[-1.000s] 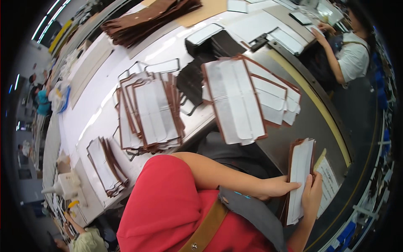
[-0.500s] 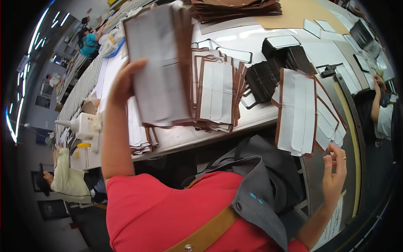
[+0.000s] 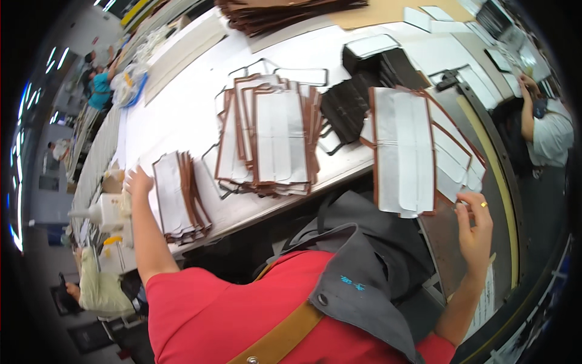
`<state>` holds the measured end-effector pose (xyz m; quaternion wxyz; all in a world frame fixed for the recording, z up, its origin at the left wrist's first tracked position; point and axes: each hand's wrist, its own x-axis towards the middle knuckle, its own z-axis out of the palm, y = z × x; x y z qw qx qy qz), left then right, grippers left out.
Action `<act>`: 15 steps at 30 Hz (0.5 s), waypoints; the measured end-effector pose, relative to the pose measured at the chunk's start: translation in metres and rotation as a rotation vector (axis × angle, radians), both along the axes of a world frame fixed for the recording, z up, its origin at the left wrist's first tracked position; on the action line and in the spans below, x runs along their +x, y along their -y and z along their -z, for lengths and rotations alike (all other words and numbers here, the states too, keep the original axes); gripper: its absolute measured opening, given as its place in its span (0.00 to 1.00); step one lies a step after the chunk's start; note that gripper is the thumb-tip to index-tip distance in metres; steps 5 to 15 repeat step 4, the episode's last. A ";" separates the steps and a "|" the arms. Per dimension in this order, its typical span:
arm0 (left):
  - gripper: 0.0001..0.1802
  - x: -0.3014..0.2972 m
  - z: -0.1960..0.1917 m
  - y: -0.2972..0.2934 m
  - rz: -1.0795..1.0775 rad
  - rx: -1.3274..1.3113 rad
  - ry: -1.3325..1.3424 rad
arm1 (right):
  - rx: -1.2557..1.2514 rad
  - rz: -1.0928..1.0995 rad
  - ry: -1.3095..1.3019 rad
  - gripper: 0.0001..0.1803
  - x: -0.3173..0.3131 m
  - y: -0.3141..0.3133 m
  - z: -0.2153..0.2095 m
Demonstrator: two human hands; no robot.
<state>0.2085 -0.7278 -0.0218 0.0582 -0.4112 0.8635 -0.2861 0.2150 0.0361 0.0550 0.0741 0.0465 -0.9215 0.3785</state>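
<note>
My left hand (image 3: pixel 139 181) is open, its fingers spread on the white table at the left side of a small stack of brown-edged white panels (image 3: pixel 176 197). A larger, untidy pile of the same panels (image 3: pixel 279 136) lies further right. My right hand (image 3: pixel 476 224) has its thumb and fingers curled together at the lower corner of a fanned bundle of brown-edged panels (image 3: pixel 405 151). Whether a panel edge is pinched in its fingertips cannot be made out.
Black folded pieces (image 3: pixel 379 70) are stacked behind the piles. Brown sheets (image 3: pixel 291 12) lie at the back. A white bottle with a nozzle (image 3: pixel 109 211) stands at the left. A metal-framed bench (image 3: pixel 503 182) is on the right; a co-worker (image 3: pixel 548 130) sits beyond it.
The panel bundle that my left hand held up is out of that hand. The hand has dropped left and down beside the small stack. My right hand stays by the right bundle.
</note>
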 end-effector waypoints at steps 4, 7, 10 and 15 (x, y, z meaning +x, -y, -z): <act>0.36 -0.100 -0.039 -0.099 0.765 0.436 -0.372 | -0.002 0.018 0.076 0.09 -0.009 0.007 -0.001; 0.36 -0.100 -0.039 -0.099 0.765 0.436 -0.372 | -0.002 0.018 0.076 0.09 -0.009 0.007 -0.001; 0.36 -0.100 -0.039 -0.099 0.765 0.436 -0.372 | -0.002 0.018 0.076 0.09 -0.009 0.007 -0.001; 0.36 -0.100 -0.039 -0.099 0.765 0.436 -0.372 | -0.002 0.018 0.076 0.09 -0.009 0.007 -0.001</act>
